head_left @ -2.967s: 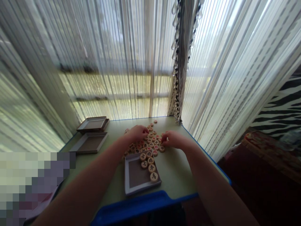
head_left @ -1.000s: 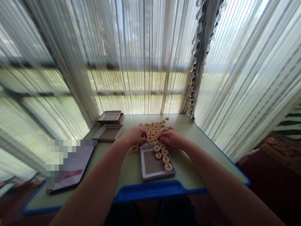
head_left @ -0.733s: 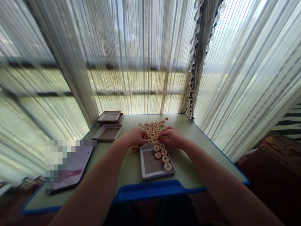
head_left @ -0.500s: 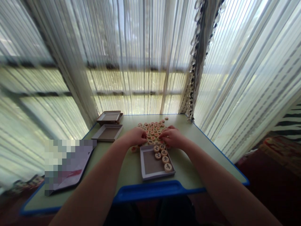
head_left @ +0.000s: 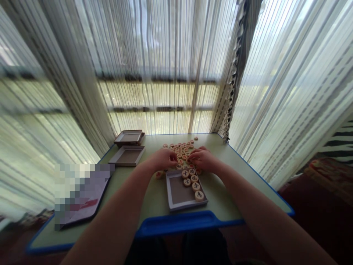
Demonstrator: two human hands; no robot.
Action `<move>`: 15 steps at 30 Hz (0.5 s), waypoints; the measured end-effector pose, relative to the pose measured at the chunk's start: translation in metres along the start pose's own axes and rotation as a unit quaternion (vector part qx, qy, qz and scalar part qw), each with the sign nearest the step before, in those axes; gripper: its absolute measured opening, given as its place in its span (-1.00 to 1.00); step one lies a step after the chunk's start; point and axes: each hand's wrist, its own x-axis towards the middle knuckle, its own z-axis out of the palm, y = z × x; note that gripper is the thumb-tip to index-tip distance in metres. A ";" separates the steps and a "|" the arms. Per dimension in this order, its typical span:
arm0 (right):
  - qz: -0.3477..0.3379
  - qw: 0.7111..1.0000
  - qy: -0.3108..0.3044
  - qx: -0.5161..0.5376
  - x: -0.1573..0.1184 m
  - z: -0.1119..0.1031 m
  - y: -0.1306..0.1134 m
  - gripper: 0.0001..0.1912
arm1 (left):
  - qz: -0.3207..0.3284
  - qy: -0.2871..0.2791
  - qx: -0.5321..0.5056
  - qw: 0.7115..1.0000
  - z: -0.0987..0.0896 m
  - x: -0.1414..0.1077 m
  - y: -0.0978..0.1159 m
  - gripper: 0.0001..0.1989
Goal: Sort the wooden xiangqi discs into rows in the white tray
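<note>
Many round wooden chess pieces [head_left: 180,155] with red or dark characters lie in a loose heap on the green table. Just in front of them is a shallow box [head_left: 175,191] holding several pieces with black characters along its right side and top. At the heap's left side, my left hand [head_left: 167,158] has its fingers bent down beside the pieces; what its fingertips hold, if anything, is hidden. My right hand [head_left: 200,159] touches the heap's right side with curled fingers, near a piece by the fingertips. One piece [head_left: 159,175] lies left of the box.
An empty shallow box [head_left: 127,156] and stacked box parts [head_left: 129,136] stand at the table's back left. A flat dark-edged tablet-like object [head_left: 95,195], partly pixelated, lies at the left. The table [head_left: 242,184] has a blue rim with a molded blue tray in front.
My left hand has moved slightly right, further over the pieces. The view has shifted a little. The pieces in the box look the same.
</note>
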 end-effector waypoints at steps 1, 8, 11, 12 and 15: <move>-0.007 1.000 -0.009 0.008 0.000 0.001 0.001 -0.72 | 0.000 -0.019 -0.008 1.000 0.001 0.000 0.000 -0.78; -0.015 1.000 -0.007 0.008 0.000 0.000 0.006 -0.66 | -0.015 -0.013 0.038 0.999 0.007 0.003 -0.005 -0.81; -0.008 1.000 0.018 -0.008 0.000 -0.002 0.005 -0.70 | -0.013 0.001 0.044 0.999 0.007 0.003 -0.007 -0.80; -0.003 1.000 0.026 -0.010 0.000 -0.003 0.005 -0.71 | -0.012 0.006 0.043 0.999 0.007 0.003 -0.007 -0.80; 0.008 0.999 0.035 -0.008 0.001 -0.003 0.004 -0.71 | -0.022 0.020 0.041 0.999 0.006 0.002 -0.008 -0.77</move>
